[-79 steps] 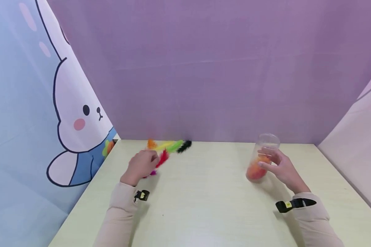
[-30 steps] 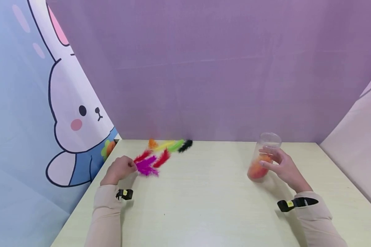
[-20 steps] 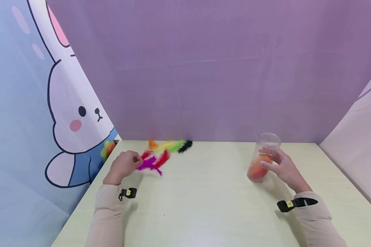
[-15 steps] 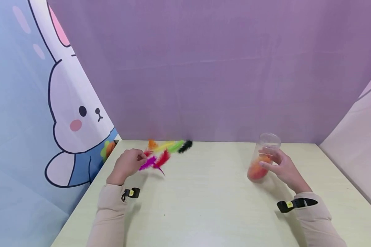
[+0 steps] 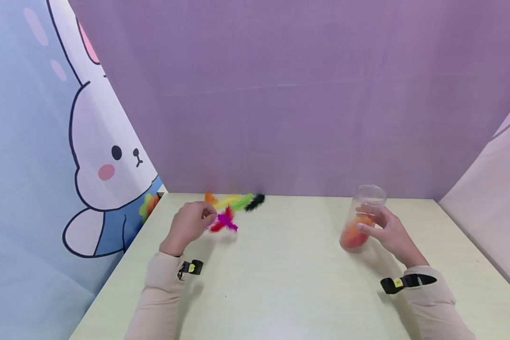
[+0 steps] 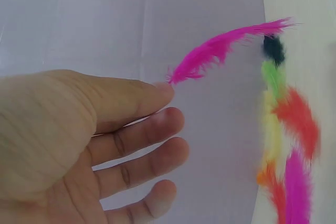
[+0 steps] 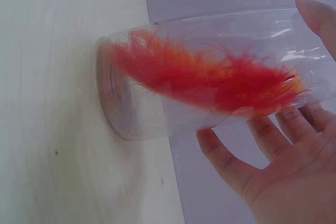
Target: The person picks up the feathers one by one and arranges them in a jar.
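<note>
My left hand (image 5: 190, 224) pinches one end of a magenta feather (image 6: 215, 48) between thumb and index finger; the other fingers are spread loosely in the left wrist view. The feather hangs in the air over the pile, pointing right. My right hand (image 5: 393, 236) curls round the upper part of a clear, tall cup (image 5: 369, 193) that stands on the table at the right, slightly tilted in the head view. Inside the cup lie red and orange feathers (image 7: 210, 80).
Along the back left of the table (image 5: 272, 274) lie an orange feather (image 5: 210, 198), a yellow feather (image 5: 226, 202), a green feather (image 5: 242, 202) and a black feather (image 5: 255, 202). In front of them are red feathers (image 6: 299, 121) and another magenta feather (image 6: 298, 187). A purple cloth (image 5: 297, 118) rises behind.
My left hand has gone left to the magenta feathers, pinched one, and carried it back to the right and up, off the table. The right hand and cup have stayed in place.
</note>
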`<act>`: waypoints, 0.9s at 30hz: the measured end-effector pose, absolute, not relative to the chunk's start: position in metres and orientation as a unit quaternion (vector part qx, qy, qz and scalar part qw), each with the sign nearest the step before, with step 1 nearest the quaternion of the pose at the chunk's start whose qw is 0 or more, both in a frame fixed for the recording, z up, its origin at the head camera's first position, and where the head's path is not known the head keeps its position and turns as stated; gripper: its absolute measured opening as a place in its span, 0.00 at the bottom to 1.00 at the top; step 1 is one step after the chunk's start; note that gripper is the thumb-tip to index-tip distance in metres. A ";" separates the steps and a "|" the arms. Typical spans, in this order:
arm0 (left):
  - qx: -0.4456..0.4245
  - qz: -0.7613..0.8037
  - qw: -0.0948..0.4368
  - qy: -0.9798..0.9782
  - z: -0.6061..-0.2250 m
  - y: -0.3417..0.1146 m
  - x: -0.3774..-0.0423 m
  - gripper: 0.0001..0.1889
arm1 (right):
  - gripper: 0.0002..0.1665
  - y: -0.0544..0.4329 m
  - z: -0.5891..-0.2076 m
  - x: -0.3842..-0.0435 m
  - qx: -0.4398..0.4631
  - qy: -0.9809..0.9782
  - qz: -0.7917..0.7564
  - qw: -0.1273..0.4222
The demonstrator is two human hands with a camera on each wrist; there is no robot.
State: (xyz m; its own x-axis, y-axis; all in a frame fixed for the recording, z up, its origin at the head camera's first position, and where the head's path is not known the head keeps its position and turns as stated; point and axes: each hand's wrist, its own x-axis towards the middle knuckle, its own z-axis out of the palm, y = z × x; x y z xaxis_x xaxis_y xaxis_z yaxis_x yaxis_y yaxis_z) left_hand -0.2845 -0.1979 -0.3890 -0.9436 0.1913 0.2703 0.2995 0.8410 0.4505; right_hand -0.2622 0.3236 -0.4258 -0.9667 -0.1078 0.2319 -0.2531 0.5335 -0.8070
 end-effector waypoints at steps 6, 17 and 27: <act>-0.140 -0.263 0.127 -0.946 -0.391 -0.186 -0.286 0.05 | 0.39 0.325 -0.426 -0.261 0.095 -0.876 0.467 0.073; -0.173 -0.291 0.137 -0.931 -0.391 -0.165 -0.287 0.04 | 0.38 0.324 -0.429 -0.265 0.106 -0.867 0.480 0.083; -0.195 -0.299 0.154 -0.921 -0.386 -0.142 -0.286 0.03 | 0.38 0.320 -0.425 -0.263 0.099 -0.868 0.481 0.076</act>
